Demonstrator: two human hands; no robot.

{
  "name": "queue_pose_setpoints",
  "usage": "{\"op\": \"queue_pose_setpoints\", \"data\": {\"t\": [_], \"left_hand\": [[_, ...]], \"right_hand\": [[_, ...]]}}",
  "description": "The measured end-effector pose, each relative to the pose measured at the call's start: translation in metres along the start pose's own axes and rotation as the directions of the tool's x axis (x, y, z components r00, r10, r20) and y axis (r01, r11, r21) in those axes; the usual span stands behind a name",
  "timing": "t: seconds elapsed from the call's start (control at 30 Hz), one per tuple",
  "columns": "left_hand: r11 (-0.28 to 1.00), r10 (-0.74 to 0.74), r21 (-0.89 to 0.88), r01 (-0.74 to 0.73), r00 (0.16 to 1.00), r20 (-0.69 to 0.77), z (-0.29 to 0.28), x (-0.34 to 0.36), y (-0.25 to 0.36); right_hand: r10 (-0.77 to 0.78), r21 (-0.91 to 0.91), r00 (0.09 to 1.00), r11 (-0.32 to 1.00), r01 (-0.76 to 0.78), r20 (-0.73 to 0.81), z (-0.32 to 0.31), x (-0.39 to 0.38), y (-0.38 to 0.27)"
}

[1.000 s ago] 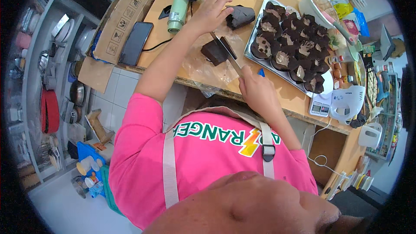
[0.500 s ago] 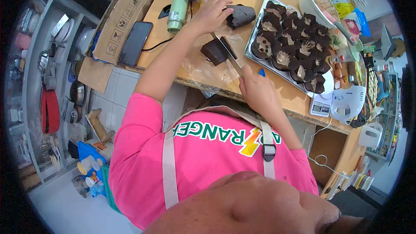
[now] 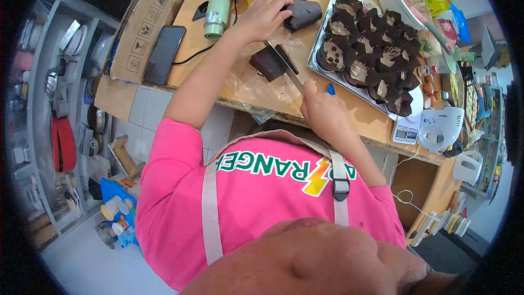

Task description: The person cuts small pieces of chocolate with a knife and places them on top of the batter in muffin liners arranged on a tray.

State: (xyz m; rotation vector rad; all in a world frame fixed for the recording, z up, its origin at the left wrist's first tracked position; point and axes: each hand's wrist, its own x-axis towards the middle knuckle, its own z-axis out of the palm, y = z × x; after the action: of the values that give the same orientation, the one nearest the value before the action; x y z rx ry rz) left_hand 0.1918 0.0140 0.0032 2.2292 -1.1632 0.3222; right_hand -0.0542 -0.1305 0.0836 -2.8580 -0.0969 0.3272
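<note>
Brown paper liner (image 3: pixel 303 13) under left hand (image 3: pixel 263 15), fingers spread flat, on wooden table (image 3: pixel 191 71). Right hand (image 3: pixel 326 113) closed around knife (image 3: pixel 285 67), blade across dark block (image 3: pixel 268 63) on clear plastic. Just right: tray (image 3: pixel 326 22) full of dark lined cups. Black phone (image 3: pixel 164 54) and green tool (image 3: pixel 217 8) at left.

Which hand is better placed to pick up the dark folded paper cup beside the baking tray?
Left. The left hand touches the dark paper cup, fingers spread; the right hand is farther off, gripping the knife.
</note>
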Motion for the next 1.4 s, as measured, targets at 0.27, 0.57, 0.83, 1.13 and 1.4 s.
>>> {"op": "queue_pose_setpoints", "data": {"t": [0.27, 0.57, 0.83, 1.13, 1.4], "left_hand": [[0.998, 0.011, 0.061, -0.009, 0.999, -0.041, 0.004, -0.002, 0.001], [0.998, 0.058, 0.039, -0.055, 0.996, -0.070, 0.006, -0.004, -0.002], [0.996, 0.079, 0.034, -0.077, 0.995, -0.061, 0.010, -0.007, -0.004], [0.997, 0.064, 0.047, -0.061, 0.996, -0.062, 0.013, -0.010, -0.003], [0.996, 0.061, 0.063, -0.056, 0.994, -0.091, 0.019, -0.013, -0.005]], "right_hand": [[0.014, 0.017, 0.998, 1.000, -0.015, 0.063, 0.001, 0.004, 0.002], [0.017, 0.016, 0.997, 1.000, -0.018, 0.069, 0.006, 0.005, 0.003], [0.006, 0.026, 0.996, 1.000, -0.009, 0.086, 0.011, 0.008, 0.005], [0.024, -0.028, 0.993, 0.999, -0.021, 0.119, 0.020, 0.011, 0.006], [0.045, -0.014, 0.996, 0.999, -0.044, 0.081, 0.030, 0.012, 0.005]]}}
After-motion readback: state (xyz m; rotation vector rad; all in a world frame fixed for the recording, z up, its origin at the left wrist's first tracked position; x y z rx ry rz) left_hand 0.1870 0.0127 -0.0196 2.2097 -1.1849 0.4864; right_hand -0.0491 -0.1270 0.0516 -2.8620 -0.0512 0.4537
